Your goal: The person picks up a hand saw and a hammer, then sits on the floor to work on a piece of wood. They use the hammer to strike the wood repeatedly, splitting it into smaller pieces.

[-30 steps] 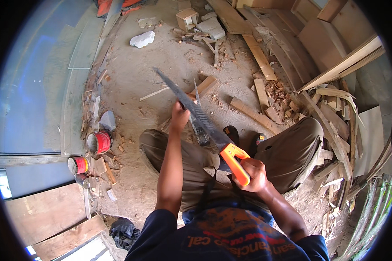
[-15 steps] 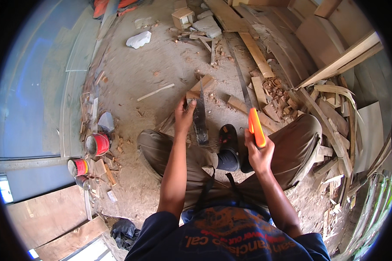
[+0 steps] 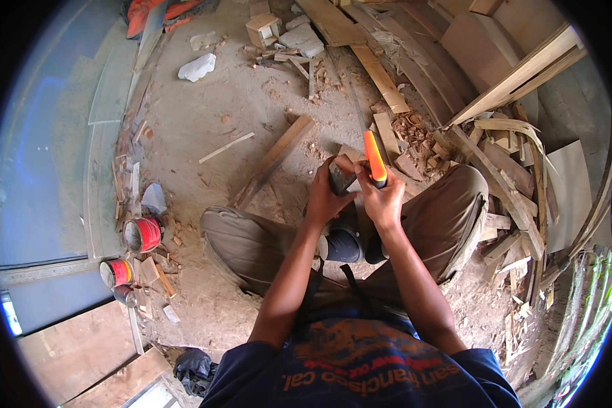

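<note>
My right hand (image 3: 383,202) is closed round the orange handle of a handsaw (image 3: 375,155). The saw's thin blade points away from me and is faint against the floor. Close beside it, my left hand (image 3: 325,197) grips a short wood piece (image 3: 341,174) with a dark face and a brown end. Both hands are nearly together above my shoes (image 3: 343,245), between my bent knees. Part of the wood piece is hidden by my fingers. Left of it, a longer wood beam (image 3: 275,160) lies slanted on the floor.
Planks (image 3: 381,78) and offcuts with wood chips (image 3: 418,132) lie ahead and to the right. A leaning board (image 3: 513,75) rises at far right. Red cans (image 3: 149,232) stand at left beside blue-grey panels (image 3: 47,170). A white stone (image 3: 197,68) and thin stick (image 3: 226,147) lie ahead.
My left hand has moved right with the wood piece, which has turned. My right hand has moved slightly left and away with the saw. The beam on the floor now shows fully.
</note>
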Available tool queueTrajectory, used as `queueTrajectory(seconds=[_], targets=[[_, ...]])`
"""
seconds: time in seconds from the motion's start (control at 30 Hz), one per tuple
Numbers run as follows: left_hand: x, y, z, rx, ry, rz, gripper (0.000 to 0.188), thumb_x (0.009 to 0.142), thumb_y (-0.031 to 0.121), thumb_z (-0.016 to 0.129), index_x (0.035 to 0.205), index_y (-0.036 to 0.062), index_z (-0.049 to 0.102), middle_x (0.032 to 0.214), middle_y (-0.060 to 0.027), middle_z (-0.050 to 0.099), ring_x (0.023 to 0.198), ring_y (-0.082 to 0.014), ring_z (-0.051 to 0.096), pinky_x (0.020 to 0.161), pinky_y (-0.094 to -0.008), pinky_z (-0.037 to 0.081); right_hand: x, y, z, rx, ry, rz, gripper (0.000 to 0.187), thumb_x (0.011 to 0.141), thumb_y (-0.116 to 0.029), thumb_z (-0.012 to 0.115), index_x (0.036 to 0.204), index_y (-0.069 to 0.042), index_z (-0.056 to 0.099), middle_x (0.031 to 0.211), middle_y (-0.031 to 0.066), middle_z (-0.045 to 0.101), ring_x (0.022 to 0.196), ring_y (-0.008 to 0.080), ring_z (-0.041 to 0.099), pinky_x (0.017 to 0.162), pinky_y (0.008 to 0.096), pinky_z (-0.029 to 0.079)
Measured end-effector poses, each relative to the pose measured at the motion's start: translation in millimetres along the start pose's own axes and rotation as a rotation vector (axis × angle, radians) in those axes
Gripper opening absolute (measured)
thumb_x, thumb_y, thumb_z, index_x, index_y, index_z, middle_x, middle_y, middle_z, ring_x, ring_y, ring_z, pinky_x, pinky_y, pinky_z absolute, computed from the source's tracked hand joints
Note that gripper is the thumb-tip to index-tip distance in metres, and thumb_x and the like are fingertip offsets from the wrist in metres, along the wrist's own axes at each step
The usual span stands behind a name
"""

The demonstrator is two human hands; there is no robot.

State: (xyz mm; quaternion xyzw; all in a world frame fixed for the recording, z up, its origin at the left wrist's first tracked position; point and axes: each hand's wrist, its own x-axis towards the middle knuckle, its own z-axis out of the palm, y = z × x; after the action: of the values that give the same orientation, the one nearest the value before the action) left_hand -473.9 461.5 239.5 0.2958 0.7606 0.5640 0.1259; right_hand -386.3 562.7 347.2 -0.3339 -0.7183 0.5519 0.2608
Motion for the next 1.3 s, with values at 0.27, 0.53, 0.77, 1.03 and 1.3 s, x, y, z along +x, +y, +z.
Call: queueTrajectory(seconds=[0.27, 0.53, 0.77, 1.03, 1.3], targets=[[43.5, 17.1, -15.2, 0.281, 0.015, 0.027, 0.077, 0.065, 0.016, 0.08, 0.131, 0.0034, 0.043, 0.115, -0.0264, 0.059, 0.107, -0.0466, 0.058, 0.087, -0.0527, 0.051, -15.4, -21.0, -49.0, -0.1, 0.173, -0.059, 0.024, 0.092, -0.022, 0.073, 0.095, 0.002, 0.068, 0.065, 0.001, 0.058, 0.062, 0.005, 0.047, 0.055, 0.0258, 0.042], [107.0, 21.8, -52.5, 0.715, -0.086, 0.074, 0.062, 0.068, 0.018, 0.076, 0.119, 0.0088, 0.043, 0.113, -0.0204, 0.059, 0.107, -0.0406, 0.061, 0.086, -0.054, 0.051, -86.3, -36.5, -72.7, -0.083, -0.059, -0.182, 0.025, 0.088, -0.01, 0.073, 0.071, -0.002, 0.057, 0.058, 0.0036, 0.053, 0.05, 0.0089, 0.047, 0.047, 0.0287, 0.04], [108.9, 52.2, -48.0, 0.902, -0.284, -0.076, 0.065, 0.072, 0.014, 0.073, 0.129, 0.0098, 0.042, 0.12, -0.0204, 0.059, 0.118, -0.0381, 0.059, 0.092, -0.0552, 0.05, -110.7, -23.4, -66.7, -0.227, -0.141, -0.098, 0.02, 0.086, -0.012, 0.074, 0.077, 0.0, 0.062, 0.062, 0.0142, 0.06, 0.05, 0.0245, 0.06, 0.051, 0.0336, 0.046], [107.5, 42.6, -44.1, 0.854, -0.357, -0.103, 0.056, 0.075, 0.008, 0.068, 0.126, 0.0081, 0.047, 0.119, -0.0223, 0.06, 0.111, -0.0407, 0.063, 0.091, -0.0539, 0.051, -114.5, -28.5, -72.6, -0.213, -0.112, -0.088, 0.031, 0.091, -0.015, 0.071, 0.07, 0.0, 0.053, 0.055, 0.007, 0.048, 0.05, 0.0113, 0.041, 0.047, 0.0307, 0.037], [104.0, 40.2, -39.4, 0.858, -0.375, -0.107, 0.056, 0.076, 0.009, 0.067, 0.128, 0.0085, 0.046, 0.12, -0.0214, 0.06, 0.115, -0.0401, 0.061, 0.092, -0.0548, 0.05, -122.4, -33.8, -73.8, -0.251, -0.131, -0.017, 0.025, 0.09, -0.016, 0.072, 0.076, 0.001, 0.061, 0.061, 0.015, 0.059, 0.049, 0.02, 0.057, 0.051, 0.0332, 0.046]])
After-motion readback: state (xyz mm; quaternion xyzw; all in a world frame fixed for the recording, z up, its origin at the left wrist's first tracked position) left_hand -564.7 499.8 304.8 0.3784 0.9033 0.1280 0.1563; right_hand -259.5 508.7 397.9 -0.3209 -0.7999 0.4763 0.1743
